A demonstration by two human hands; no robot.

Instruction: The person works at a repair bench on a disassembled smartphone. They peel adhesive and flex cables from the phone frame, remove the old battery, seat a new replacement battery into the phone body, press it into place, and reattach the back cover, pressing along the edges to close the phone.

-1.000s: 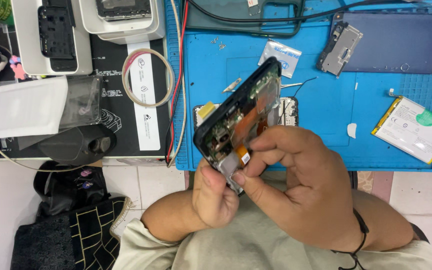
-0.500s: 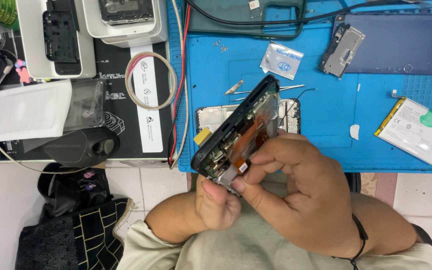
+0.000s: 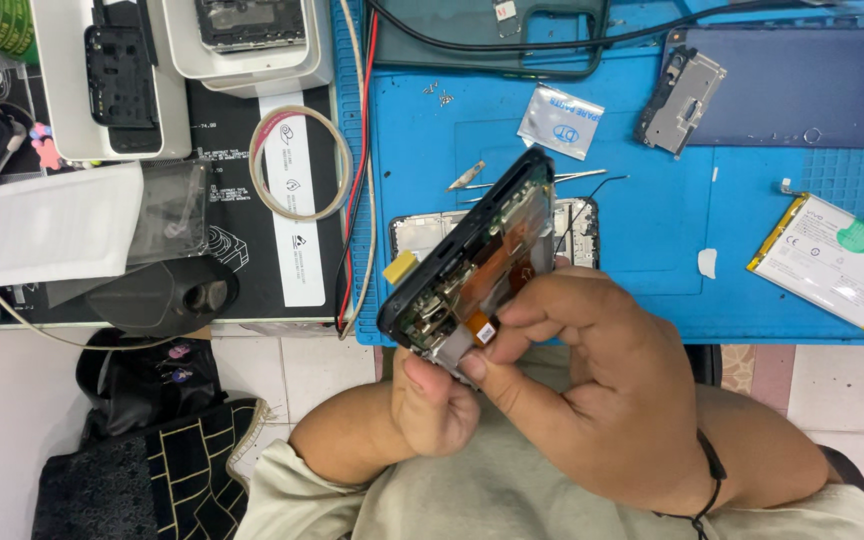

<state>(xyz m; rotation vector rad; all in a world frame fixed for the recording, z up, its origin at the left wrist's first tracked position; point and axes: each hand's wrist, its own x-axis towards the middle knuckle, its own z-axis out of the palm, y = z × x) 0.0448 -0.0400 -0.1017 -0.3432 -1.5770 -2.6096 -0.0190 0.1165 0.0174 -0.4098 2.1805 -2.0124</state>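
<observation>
The opened black smartphone with its exposed circuit board and orange flex cable (image 3: 477, 260) is tilted up over the near edge of the blue silicone work mat (image 3: 652, 260). The left hand (image 3: 432, 400) pinches the phone's lower end from beneath, while the right hand (image 3: 592, 390) closes thumb and forefinger on a small silvery part at that same end. In my view, a steady hold underneath and a light, straight pull would spare the flex cable. Beneath the phone lies a bare phone frame (image 3: 577, 225), with metal tweezers (image 3: 512, 180) just beyond. To the right rests a white flat battery (image 3: 832, 260); farther off, a dark display panel (image 3: 792, 85). Loose screws (image 3: 437, 95) sit at the far side, clear of the hands.
</observation>
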